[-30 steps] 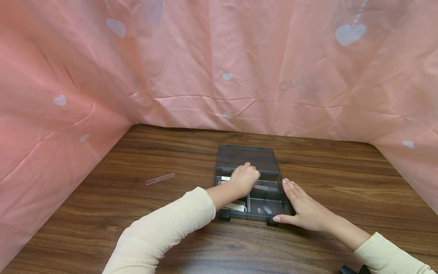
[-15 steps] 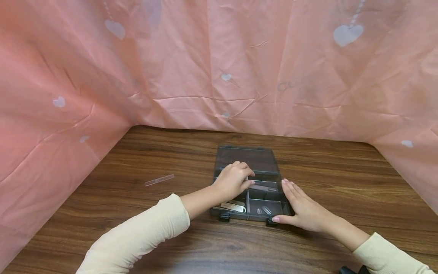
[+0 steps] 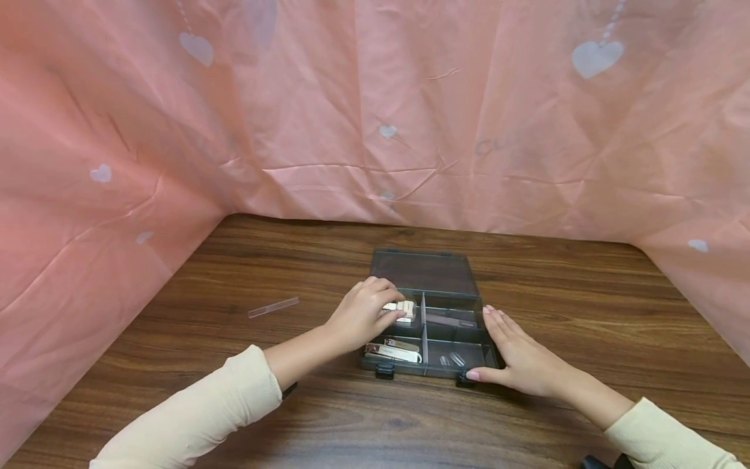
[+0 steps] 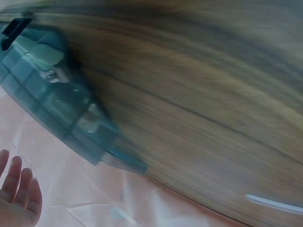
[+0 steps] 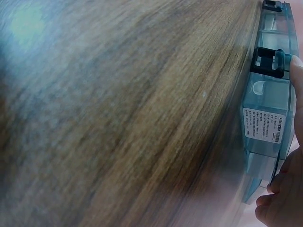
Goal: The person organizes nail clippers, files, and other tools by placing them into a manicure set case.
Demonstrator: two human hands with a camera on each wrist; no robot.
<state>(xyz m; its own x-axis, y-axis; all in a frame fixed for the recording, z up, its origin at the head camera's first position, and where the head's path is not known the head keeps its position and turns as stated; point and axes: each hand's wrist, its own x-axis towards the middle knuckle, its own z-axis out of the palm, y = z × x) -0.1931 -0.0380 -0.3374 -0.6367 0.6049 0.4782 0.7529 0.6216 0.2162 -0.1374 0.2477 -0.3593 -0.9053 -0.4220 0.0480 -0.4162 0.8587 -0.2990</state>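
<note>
A dark see-through compartment box (image 3: 433, 372) stands on the table with its lid (image 3: 423, 270) tipped back. My left hand (image 3: 360, 316) is over the left edge of its rear left compartment, next to small whitish pieces (image 3: 405, 309). In the left wrist view its fingers (image 4: 22, 184) are apart and hold nothing visible. My right hand (image 3: 523, 358) rests against the box's right side, its fingers straight, the thumb at the front right latch (image 3: 465, 378). Pale oblong items (image 3: 392, 352) lie front left, a grey strip (image 3: 450, 321) rear right, and small clear pieces (image 3: 456, 359) front right.
A clear flat strip (image 3: 273, 307) lies on the wooden table (image 3: 328, 260) to the left of the box. Pink cloth (image 3: 433, 117) with white hearts hangs along the back and sides. Part of a black object (image 3: 596, 462) shows by the right sleeve.
My left hand has drawn leftwards from above the middle of the box, uncovering the whitish pieces and the pale oblong items. The right hand has stayed in place against the box.
</note>
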